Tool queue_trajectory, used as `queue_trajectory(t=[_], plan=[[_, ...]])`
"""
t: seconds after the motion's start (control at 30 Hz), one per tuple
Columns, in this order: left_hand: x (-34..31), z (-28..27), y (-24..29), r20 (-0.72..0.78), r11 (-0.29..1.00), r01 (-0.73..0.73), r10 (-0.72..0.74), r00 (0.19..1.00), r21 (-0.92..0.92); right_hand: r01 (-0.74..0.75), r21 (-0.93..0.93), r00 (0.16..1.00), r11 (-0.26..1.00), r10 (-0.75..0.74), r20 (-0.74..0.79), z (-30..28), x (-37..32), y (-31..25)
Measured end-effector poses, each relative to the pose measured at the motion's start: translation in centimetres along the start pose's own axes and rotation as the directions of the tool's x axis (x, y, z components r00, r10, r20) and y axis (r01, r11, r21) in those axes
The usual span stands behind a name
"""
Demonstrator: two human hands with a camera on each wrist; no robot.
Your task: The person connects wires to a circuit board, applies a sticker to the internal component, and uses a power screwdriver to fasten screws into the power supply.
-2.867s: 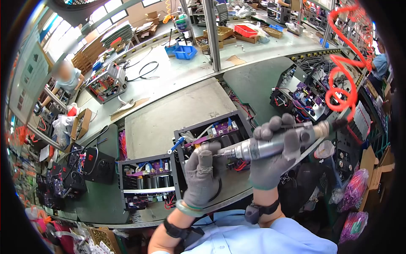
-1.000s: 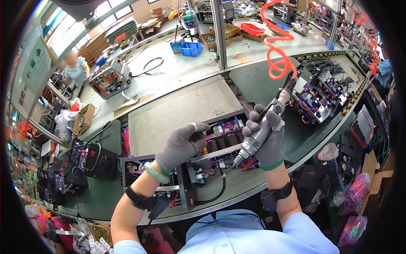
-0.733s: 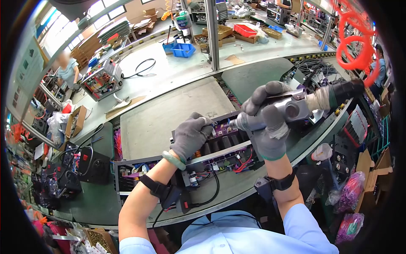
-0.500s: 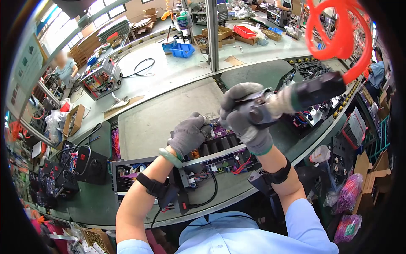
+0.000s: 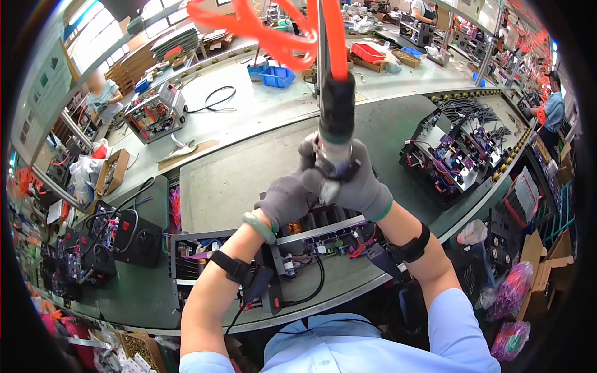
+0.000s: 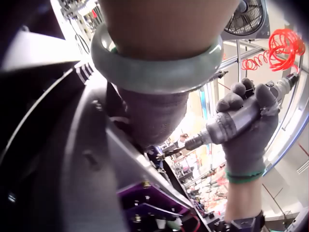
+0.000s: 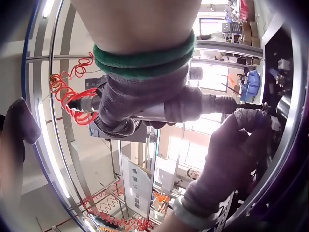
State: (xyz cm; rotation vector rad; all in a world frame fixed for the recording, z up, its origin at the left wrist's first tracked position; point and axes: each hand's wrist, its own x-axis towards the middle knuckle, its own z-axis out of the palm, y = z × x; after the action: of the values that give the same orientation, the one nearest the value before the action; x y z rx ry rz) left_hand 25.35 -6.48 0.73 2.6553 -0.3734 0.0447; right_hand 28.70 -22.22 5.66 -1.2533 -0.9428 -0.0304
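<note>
My right hand [image 5: 357, 186] grips a pneumatic screwdriver [image 5: 336, 118] upright, bit down, over an open black chassis [image 5: 317, 225] with a purple circuit board [image 6: 149, 203]. A red coiled air hose [image 5: 267, 31] rises from the tool's top. My left hand [image 5: 283, 199], gloved and with a green bangle [image 5: 259, 227] at the wrist, rests on the chassis beside the tool. In the right wrist view the left fingertips [image 7: 246, 121] curl right under the bit tip [image 7: 251, 105]. Whether they pinch anything there is hidden.
A second open chassis [image 5: 199, 261] stands to the left, with black units [image 5: 124, 236] beyond it. More open units [image 5: 448, 155] sit on the belt at right. Blue bins [image 5: 278, 76] and a pillar stand at the back. Other workers are at far left [image 5: 102, 93] and far right [image 5: 550, 105].
The right hand has swung the screwdriver from lying sideways to standing upright over the chassis, and the hose swept left overhead. The left hand stayed on the chassis.
</note>
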Motion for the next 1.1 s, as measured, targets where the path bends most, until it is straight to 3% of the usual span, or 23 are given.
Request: queue_trajectory(t=[0.03,0.1,0.13,0.23,0.37,0.5,0.57,0.83,0.9,0.93,1.03,1.1], plan=[[0.0,0.0,0.1,0.002,1.000,-0.002,0.002,1.000,-0.003,-0.003,-0.003,1.000,1.000,0.003,-0.002,0.2,0.2,-0.3],[-0.1,0.1,0.3,0.030,0.992,-0.018,0.014,0.999,0.126,-0.141,0.134,0.979,0.981,0.158,-0.129,0.3,0.8,-0.8],[-0.4,0.2,0.4,-0.090,0.996,-0.028,0.036,0.995,0.087,-0.142,0.074,0.977,0.987,0.151,-0.148,-0.1,1.1,-0.9],[0.0,0.9,-0.4,-0.185,0.996,-0.038,0.052,0.981,0.080,-0.166,0.055,0.966,0.985,0.174,-0.193,-0.7,1.3,-0.1],[0.3,1.0,-0.7,-0.109,0.992,-0.051,0.063,0.992,0.113,-0.215,0.063,0.937,0.974,0.224,-0.268,-1.4,1.9,0.5],[0.3,1.6,-1.0,-0.148,0.987,-0.085,0.105,0.983,0.138,-0.280,0.052,0.891,0.958,0.280,-0.358,-1.3,2.5,0.8],[0.3,2.0,-0.6,-0.176,0.980,0.010,0.026,0.984,0.196,-0.262,0.044,0.893,0.964,0.259,-0.368,-1.0,2.4,0.6],[1.1,1.9,-0.2,-0.111,0.945,0.020,0.017,0.994,0.325,-0.191,-0.016,0.903,0.981,0.169,-0.396,-0.3,1.7,2.1],[0.9,2.0,-0.2,-0.092,0.935,0.015,0.019,0.996,0.353,-0.066,-0.323,0.945,0.944,-0.045,-0.324,0.8,1.8,3.7],[0.8,2.0,-0.3,-0.079,0.931,0.033,-0.005,0.997,0.364,-0.088,-0.229,0.946,0.969,0.009,-0.323,1.3,1.9,3.3],[1.1,2.0,-0.5,-0.088,0.929,0.033,0.000,0.996,0.370,-0.121,-0.260,0.968,0.958,0.056,-0.243,0.5,2.0,2.9],[1.3,2.5,-1.1,-0.118,0.933,0.027,0.017,0.993,0.358,-0.101,-0.176,0.971,0.979,0.059,-0.233,0.3,1.9,2.4]])
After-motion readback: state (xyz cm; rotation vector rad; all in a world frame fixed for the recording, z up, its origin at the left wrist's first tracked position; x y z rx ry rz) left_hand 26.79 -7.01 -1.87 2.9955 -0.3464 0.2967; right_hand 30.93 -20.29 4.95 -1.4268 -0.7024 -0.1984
